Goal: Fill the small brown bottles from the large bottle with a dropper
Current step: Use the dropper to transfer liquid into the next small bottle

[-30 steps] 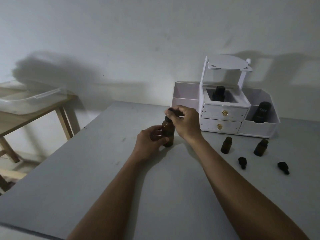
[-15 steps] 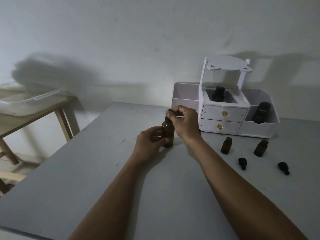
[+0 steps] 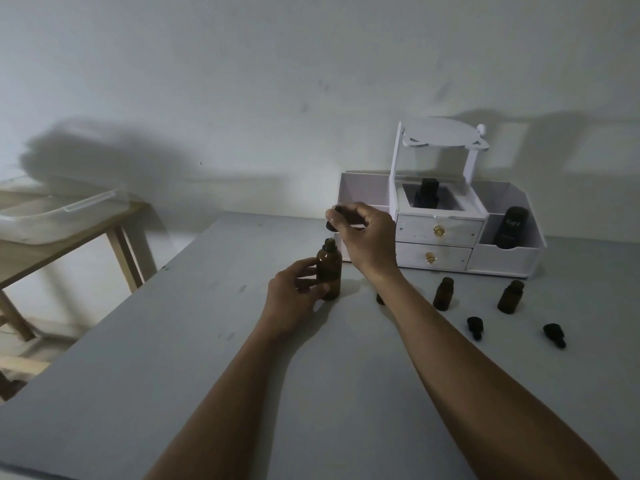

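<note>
The large brown bottle (image 3: pixel 329 271) stands upright on the grey table (image 3: pixel 214 368), its neck uncovered. My left hand (image 3: pixel 294 296) grips its lower body from the left. My right hand (image 3: pixel 367 237) hovers just above and to the right of the neck, pinching the bottle's black cap (image 3: pixel 337 221). Two small brown bottles (image 3: pixel 443 293) (image 3: pixel 510 296) stand open to the right. In front of them lie two black dropper caps (image 3: pixel 474 326) (image 3: pixel 554 335). A dark object (image 3: pixel 380 298) peeks out from behind my right forearm.
A white desk organiser (image 3: pixel 502 261) with two drawers stands at the back against the wall; dark bottles (image 3: pixel 512 227) (image 3: pixel 427 192) sit in its compartments. Left of the table, a wooden side table (image 3: pixel 86 237) carries a clear plastic bin (image 3: pixel 55 216).
My right hand has lifted the black cap off the large bottle, leaving the neck bare. The left hand has kept its hold on the bottle.
</note>
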A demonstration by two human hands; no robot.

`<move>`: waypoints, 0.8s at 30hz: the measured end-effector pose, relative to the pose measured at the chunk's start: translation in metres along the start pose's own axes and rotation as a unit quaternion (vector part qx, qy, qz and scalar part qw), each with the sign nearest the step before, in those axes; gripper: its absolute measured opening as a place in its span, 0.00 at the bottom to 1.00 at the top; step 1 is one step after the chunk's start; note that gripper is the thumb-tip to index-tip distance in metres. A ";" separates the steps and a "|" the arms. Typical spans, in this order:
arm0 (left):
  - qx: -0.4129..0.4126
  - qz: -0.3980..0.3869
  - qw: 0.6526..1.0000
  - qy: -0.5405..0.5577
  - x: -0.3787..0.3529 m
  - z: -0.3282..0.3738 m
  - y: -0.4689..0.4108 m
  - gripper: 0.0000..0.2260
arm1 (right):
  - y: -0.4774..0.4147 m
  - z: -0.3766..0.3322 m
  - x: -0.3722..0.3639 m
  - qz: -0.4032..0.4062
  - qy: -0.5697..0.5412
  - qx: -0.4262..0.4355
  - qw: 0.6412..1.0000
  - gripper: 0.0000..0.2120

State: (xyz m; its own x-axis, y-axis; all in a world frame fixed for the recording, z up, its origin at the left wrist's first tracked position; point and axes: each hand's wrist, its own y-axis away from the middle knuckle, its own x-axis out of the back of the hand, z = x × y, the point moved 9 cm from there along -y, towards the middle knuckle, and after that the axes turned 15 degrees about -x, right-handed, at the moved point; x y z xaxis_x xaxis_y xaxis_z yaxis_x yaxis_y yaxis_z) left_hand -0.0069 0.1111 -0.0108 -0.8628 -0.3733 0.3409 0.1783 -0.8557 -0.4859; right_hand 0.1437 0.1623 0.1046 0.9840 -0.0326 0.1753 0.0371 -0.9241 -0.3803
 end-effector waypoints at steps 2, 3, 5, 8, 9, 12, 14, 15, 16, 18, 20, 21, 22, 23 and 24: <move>0.011 0.015 1.000 -0.011 0.004 -0.002 0.001 0.29 | -0.003 -0.012 0.005 0.008 -0.009 0.010 1.000 0.08; 0.017 0.024 0.999 -0.016 0.006 -0.001 0.003 0.31 | -0.004 -0.019 0.008 0.013 -0.011 0.017 1.000 0.07; 0.040 0.048 0.998 -0.021 0.010 0.000 0.009 0.30 | -0.008 -0.034 0.016 0.017 -0.021 0.029 0.999 0.05; 0.066 0.068 0.995 -0.012 0.013 0.006 0.021 0.21 | -0.010 -0.052 0.035 0.030 -0.055 0.040 0.997 0.06; 0.067 0.066 0.996 -0.008 0.011 0.010 0.026 0.17 | -0.011 -0.057 0.042 0.037 -0.066 0.042 0.996 0.07; 0.061 0.021 0.998 0.005 -0.009 0.027 0.038 0.11 | -0.009 -0.061 0.068 0.054 -0.088 0.044 0.994 0.07; 0.052 -0.029 0.998 0.022 -0.033 0.043 0.046 0.11 | -0.006 -0.057 0.088 0.067 -0.097 0.038 0.992 0.08; 0.041 -0.056 0.997 0.032 -0.046 0.051 0.048 0.12 | -0.004 -0.054 0.098 0.075 -0.099 0.037 0.992 0.07; 0.029 -0.083 0.995 0.040 -0.060 0.060 0.051 0.12 | 0.000 -0.050 0.109 0.083 -0.097 0.037 0.991 0.06; 0.014 -0.133 0.990 0.052 -0.087 0.074 0.056 0.13 | 0.007 -0.040 0.130 0.104 -0.081 0.038 0.991 0.05; 0.010 -0.166 0.984 0.060 -0.113 0.083 0.058 0.14 | 0.012 -0.028 0.150 0.127 -0.061 0.029 0.990 0.04; 0.007 -0.170 0.984 0.060 -0.123 0.086 0.056 0.14 | 0.014 -0.021 0.159 0.136 -0.053 0.020 0.989 0.03; 0.004 -0.168 0.984 0.055 -0.131 0.087 0.053 0.16 | 0.015 -0.013 0.166 0.142 -0.046 0.012 0.989 0.04; 0.004 -0.161 0.986 0.051 -0.138 0.088 0.050 0.17 | 0.017 -0.006 0.173 0.151 -0.038 0.006 0.988 0.04; 0.009 -0.151 0.987 0.048 -0.143 0.087 0.046 0.18 | 0.019 0.001 0.180 0.162 -0.027 0.004 0.986 0.05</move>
State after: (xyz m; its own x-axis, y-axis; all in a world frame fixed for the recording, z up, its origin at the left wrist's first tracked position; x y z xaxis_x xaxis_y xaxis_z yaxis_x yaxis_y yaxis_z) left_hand 0.1654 0.0937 -0.0117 -0.9183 -0.0653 0.3905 -0.0863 -0.9296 -0.3584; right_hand 0.3217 0.1392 0.1278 0.9521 -0.3056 -0.0056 -0.2803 -0.8657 -0.4148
